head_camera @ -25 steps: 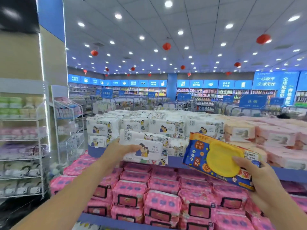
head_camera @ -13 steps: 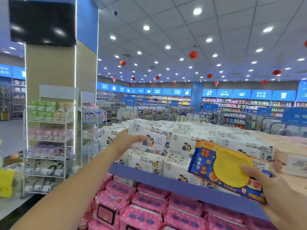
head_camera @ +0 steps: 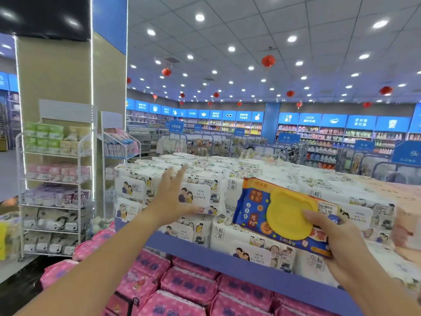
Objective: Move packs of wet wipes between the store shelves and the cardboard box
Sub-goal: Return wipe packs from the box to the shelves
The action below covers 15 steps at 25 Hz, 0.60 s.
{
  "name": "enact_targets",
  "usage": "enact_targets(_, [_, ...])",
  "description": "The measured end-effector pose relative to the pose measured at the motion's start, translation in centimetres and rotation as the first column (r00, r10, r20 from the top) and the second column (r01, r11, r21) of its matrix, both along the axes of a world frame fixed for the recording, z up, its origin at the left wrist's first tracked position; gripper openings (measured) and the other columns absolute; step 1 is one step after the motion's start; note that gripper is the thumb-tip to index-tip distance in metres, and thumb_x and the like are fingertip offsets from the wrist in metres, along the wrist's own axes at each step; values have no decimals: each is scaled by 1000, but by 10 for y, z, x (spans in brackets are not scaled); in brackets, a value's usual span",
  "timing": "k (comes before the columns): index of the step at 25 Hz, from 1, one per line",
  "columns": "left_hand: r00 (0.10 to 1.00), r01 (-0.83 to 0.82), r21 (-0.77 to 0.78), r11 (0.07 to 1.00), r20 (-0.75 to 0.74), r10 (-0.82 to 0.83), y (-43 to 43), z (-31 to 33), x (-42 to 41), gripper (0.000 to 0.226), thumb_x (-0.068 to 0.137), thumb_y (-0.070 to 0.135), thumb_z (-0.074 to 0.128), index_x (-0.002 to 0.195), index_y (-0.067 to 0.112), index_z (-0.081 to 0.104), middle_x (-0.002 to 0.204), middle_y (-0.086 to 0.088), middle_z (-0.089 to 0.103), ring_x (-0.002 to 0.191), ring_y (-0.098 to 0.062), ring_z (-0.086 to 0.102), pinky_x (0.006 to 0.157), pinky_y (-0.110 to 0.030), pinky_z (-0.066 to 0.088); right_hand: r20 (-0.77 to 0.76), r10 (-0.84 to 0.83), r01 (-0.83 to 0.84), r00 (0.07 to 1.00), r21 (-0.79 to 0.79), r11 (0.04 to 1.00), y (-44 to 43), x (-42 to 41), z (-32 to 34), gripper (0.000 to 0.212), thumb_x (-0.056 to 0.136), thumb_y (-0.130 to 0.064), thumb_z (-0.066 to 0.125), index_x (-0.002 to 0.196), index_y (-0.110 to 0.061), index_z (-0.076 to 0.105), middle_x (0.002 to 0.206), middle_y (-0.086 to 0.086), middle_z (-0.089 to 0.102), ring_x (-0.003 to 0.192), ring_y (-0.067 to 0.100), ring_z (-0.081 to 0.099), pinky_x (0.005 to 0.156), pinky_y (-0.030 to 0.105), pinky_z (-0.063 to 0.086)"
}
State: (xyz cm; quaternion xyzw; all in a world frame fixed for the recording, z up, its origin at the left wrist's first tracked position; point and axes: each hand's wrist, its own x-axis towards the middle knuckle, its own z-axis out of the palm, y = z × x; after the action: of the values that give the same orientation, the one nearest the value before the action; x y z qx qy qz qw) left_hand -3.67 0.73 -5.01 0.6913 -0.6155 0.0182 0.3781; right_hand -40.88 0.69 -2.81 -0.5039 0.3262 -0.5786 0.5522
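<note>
Stocking white wipe packs on the top shelf (head_camera: 250,267): left hand (head_camera: 173,197) flat against the front of a white pack (head_camera: 198,197) in the stack, fingers spread, not gripping, pack apparently seated in its row. Right hand (head_camera: 337,238) clamped on the blue pack with the yellow lid (head_camera: 280,215), thumb on the lid, held in front of the shelf. Cardboard box not in view. Pink packs (head_camera: 189,283) stacked on the tier below. Next, probably: pull left hand clear, find a slot for the blue pack.
</note>
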Motion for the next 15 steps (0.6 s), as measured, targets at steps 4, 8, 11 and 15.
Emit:
enact_targets(4, [933,-104,23,994,350,90,-12,-5,13,108,72,55,86,156,41,20,163,-8,17,149,-37,22,116,-57,37,3,17,-17,1000,-5,1000,-9,9,4,65,57,-18,82,115,1,59,100,20,76,70,33,75,54,40,62])
enact_targets(8, [811,-258,6,966,545,213,-20,-14,38,106,75,61,78,155,34,15,162,-13,29,151,-44,21,123,-58,25,-6,9,-10,1000,-17,1000,-11,6,5,66,55,-20,83,114,-1,60,95,15,78,78,36,76,60,44,63])
enact_targets(11, [767,-322,73,944,604,214,-12,0,29,103,82,50,69,162,31,8,169,-14,12,157,-41,2,127,-56,11,5,-3,3,1000,-27,1000,-12,-3,4,70,57,-19,85,118,1,59,102,18,76,82,39,75,60,44,63])
enact_targets(15, [959,-55,-52,997,276,67,24,25,-42,95,85,42,70,162,26,17,169,-5,16,157,-26,10,127,-50,16,41,-21,21,999,-5,1000,-8,-16,4,51,69,-11,84,114,-1,61,103,20,76,81,38,76,61,43,62])
